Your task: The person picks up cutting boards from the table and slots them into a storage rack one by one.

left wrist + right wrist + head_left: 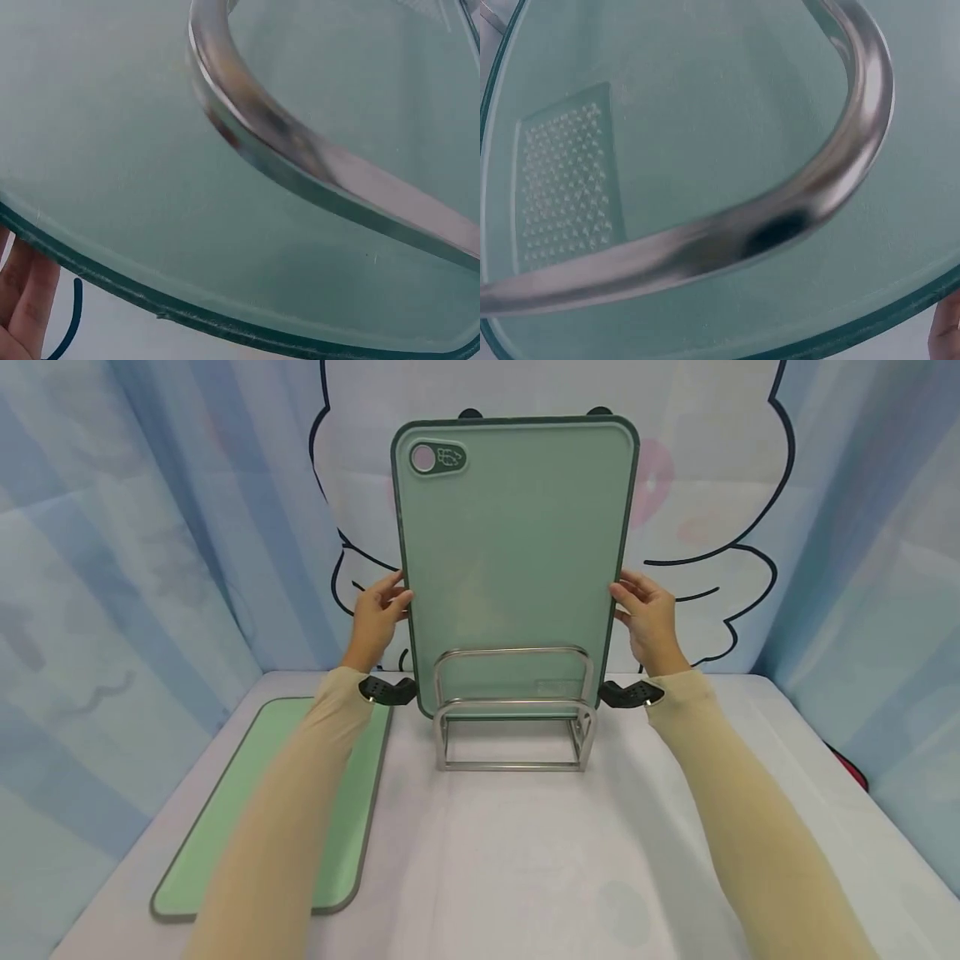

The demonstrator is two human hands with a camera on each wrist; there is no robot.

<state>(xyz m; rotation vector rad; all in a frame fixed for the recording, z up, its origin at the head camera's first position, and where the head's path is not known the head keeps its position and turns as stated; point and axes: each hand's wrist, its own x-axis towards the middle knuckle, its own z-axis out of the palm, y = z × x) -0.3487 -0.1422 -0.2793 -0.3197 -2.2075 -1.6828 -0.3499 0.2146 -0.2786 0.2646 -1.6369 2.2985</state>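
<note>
A green cutting board (517,543) with a dark green rim stands upright in a metal rack (513,766), partly behind the rack's front loops. My left hand (377,618) pinches the board's left edge between thumb and fingers. On the opposite edge, my right hand (648,618) pinches it at about the same height. The left wrist view shows a curved rack bar (259,109) before the board, with fingers (30,300) at the rim. In the right wrist view, a studded grater patch (566,184) shows on the board. The fingers behind the board are hidden.
A second green board (352,827) with a grey rim lies flat on the white table (525,860) at the left, partly covered by my left sleeve. Blue and white patterned curtains (112,568) close off the sides and back.
</note>
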